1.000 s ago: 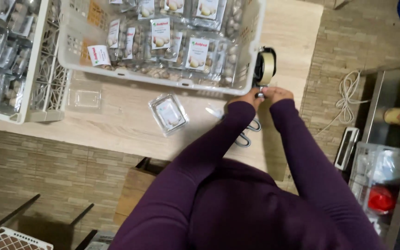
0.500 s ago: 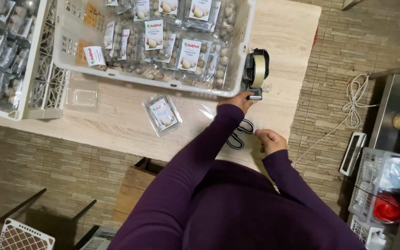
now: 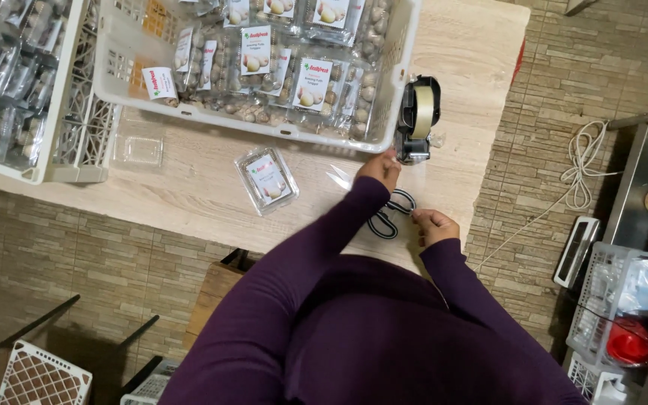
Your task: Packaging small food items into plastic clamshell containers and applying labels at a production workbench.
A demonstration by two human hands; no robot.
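Observation:
A black tape dispenser (image 3: 417,112) with a roll of clear tape stands on the wooden table (image 3: 189,195), against the right end of a white crate (image 3: 403,75). My left hand (image 3: 380,168) grips the dispenser's near end. My right hand (image 3: 435,224) is nearer the table's front edge, fingers pinched on what looks like a thin strip of clear tape; the strip is barely visible. Black-handled scissors (image 3: 386,215) lie between my hands. A small clear packed tray with a label (image 3: 267,179) lies to the left of my left arm.
The white crate holds several labelled clear packs of round pale items. A second crate (image 3: 9,90) of packs is at the far left, with an empty clear tray (image 3: 137,149) beside it. A white cord (image 3: 579,161) and baskets (image 3: 624,300) are on the floor at the right.
My right hand has pulled away from the dispenser toward the table's front edge, fingers pinched. My left hand has stayed at the dispenser's near end.

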